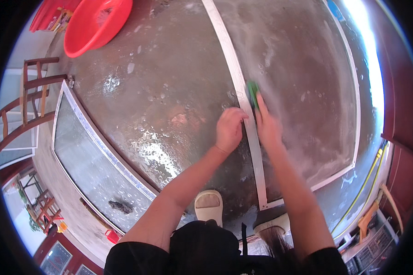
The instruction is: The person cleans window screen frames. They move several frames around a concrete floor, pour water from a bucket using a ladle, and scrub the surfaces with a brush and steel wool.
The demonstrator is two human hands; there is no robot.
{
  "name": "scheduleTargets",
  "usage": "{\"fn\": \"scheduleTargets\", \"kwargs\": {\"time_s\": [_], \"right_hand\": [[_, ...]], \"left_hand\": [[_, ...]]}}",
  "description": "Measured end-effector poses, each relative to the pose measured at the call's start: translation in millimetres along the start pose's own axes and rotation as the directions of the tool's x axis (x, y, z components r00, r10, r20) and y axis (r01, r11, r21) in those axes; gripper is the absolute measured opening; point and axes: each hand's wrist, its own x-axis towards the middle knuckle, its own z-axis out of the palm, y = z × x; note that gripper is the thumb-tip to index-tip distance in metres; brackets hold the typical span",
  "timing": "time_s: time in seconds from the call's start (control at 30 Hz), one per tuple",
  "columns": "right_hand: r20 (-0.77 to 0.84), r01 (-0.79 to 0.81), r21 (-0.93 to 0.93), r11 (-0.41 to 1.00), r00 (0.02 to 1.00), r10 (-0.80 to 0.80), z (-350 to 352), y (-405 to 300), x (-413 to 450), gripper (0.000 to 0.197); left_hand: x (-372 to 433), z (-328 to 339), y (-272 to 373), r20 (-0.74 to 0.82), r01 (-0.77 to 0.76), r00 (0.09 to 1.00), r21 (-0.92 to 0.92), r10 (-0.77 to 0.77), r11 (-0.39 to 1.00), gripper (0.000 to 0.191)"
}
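Observation:
A window screen with a white frame (242,92) lies flat on the wet floor in front of me. Its fine mesh (306,92) is streaked with pale suds. My right hand (268,123) is closed around a green scrubbing brush (252,92), slightly blurred, and the brush is on the mesh just right of the frame's left bar. My left hand (230,127) is on the other side of that bar, its curled fingers at the bar's edge. The palm side of the left hand is hidden.
A red plastic basin (93,31) is at the far left. A glazed panel (96,158) leans at my left, near wooden chairs (38,82). A yellow hose (361,189) runs along the right. My slippers (210,206) stand at the screen's near end on soapy concrete (179,68).

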Motion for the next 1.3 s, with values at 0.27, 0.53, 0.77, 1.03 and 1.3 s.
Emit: {"fn": "scheduleTargets", "kwargs": {"time_s": [0.27,0.53,0.77,1.03,1.3], "right_hand": [[0.016,0.006,-0.116,0.993,1.000,-0.004,-3.4,-14.1,29.5,0.051],[-0.053,0.057,-0.354,0.934,0.995,-0.081,-35.1,141.1,-172.1,0.059],[-0.349,-0.424,0.091,0.901,0.834,0.428,-35.0,115.0,-117.1,0.055],[-0.074,-0.115,-0.374,0.920,0.993,0.094,-64.2,132.9,-92.9,0.053],[0.211,0.070,-0.207,0.976,0.977,-0.026,-5.1,48.4,-74.0,0.052]], "left_hand": [[21.8,-8.8,-4.3,-0.084,0.003,0.996,0.093,0.005,0.996,0.033],[61.3,8.1,-9.0,0.397,-0.551,0.810,0.264,0.431,0.792,0.013],[52.3,2.1,5.8,0.680,-0.583,0.698,0.358,0.225,0.729,0.016],[-34.7,-71.4,-1.0,0.641,-0.428,0.767,0.468,0.036,0.773,0.022],[43.1,-8.2,-47.7,0.140,-0.095,0.990,0.788,-0.027,0.608,0.062]]}}
